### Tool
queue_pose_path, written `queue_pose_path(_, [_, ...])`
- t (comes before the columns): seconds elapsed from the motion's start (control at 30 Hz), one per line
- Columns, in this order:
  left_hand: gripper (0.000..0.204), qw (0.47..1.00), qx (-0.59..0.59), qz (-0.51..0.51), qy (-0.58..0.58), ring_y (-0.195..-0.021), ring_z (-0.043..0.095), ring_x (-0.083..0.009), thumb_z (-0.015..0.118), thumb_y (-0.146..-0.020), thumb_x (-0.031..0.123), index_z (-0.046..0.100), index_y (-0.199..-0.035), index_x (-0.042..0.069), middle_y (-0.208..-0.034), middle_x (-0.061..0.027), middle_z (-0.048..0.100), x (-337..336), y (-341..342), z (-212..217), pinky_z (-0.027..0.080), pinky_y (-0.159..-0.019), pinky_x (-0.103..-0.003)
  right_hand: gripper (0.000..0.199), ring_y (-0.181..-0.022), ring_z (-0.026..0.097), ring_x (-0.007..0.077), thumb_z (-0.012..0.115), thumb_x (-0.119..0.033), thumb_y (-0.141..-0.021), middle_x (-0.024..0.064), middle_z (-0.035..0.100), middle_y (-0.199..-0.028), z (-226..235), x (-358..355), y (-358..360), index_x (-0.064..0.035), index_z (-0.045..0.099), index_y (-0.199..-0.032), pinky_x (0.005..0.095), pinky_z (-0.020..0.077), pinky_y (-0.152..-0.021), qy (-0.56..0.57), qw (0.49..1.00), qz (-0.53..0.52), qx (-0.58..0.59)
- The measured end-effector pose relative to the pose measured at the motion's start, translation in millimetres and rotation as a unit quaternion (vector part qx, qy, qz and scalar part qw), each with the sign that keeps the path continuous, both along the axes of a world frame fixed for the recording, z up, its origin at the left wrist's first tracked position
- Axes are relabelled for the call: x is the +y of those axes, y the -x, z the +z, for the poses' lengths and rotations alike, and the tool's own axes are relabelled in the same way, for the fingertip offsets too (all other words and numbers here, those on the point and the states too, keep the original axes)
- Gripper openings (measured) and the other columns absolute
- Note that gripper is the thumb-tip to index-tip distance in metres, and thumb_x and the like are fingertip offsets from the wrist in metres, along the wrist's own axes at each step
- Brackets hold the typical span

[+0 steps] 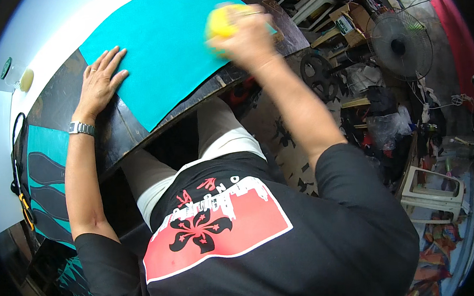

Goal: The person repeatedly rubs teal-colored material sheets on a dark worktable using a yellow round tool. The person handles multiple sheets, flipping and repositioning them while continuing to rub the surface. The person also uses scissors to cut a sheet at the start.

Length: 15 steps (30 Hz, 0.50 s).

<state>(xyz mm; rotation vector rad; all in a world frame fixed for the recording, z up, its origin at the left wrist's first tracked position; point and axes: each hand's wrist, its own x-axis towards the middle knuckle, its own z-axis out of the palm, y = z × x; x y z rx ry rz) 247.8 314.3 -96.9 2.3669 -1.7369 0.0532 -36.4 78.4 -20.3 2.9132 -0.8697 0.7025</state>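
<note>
A turquoise sheet (157,48) lies on the dark worktable, its near corner reaching the table's edge. Flat on the sheet's left side rests my left hand (100,83), fingers stretched out and holding nothing. My right hand (252,38) is closed around a yellow, sponge-like object (223,25) over the sheet's right part. Motion smears that hand and the object, so its exact kind and whether it touches the sheet cannot be made out.
Left of me lies a turquoise piece with dark insole shapes (46,168), beside orange-handled scissors (26,212). A clear jar (14,71) stands behind on the white surface. To the right are a standing fan (399,46), a white stool (432,194) and floor clutter.
</note>
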Motion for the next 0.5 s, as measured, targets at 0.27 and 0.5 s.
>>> queue_pose_path(0.27, [0.06,0.998,-0.015,-0.008,0.066,-0.145,0.038,-0.028,0.052,-0.1,0.055,0.046,-0.154,0.027,-0.158,-0.0031,0.044,2.2,-13.1,-10.4,0.029,-0.119,-0.046,0.063,-0.109,0.058,0.0375,0.082,-0.036,-0.065,0.0223,0.062,-0.12,-9.9,119.2,-40.1,-0.0196,0.071,-0.125,0.0482,0.0584,-0.079,-0.012,0.974,0.218,-0.052])
queue_pose_path(0.5, [0.055,1.0,-0.01,0.009,0.025,-0.144,0.04,-0.0309,0.06,-0.099,0.04,0.051,-0.149,0.022,-0.158,-0.0085,0.043,-0.3,27.5,20.9,0.03,-0.119,-0.051,0.088,-0.116,0.06,0.0462,0.079,-0.067,-0.069,0.0267,0.055,-0.131,-2.6,-163.5,48.2,-0.0341,0.052,-0.146,0.0548,0.0527,-0.092,0.01,0.967,-0.243,0.075])
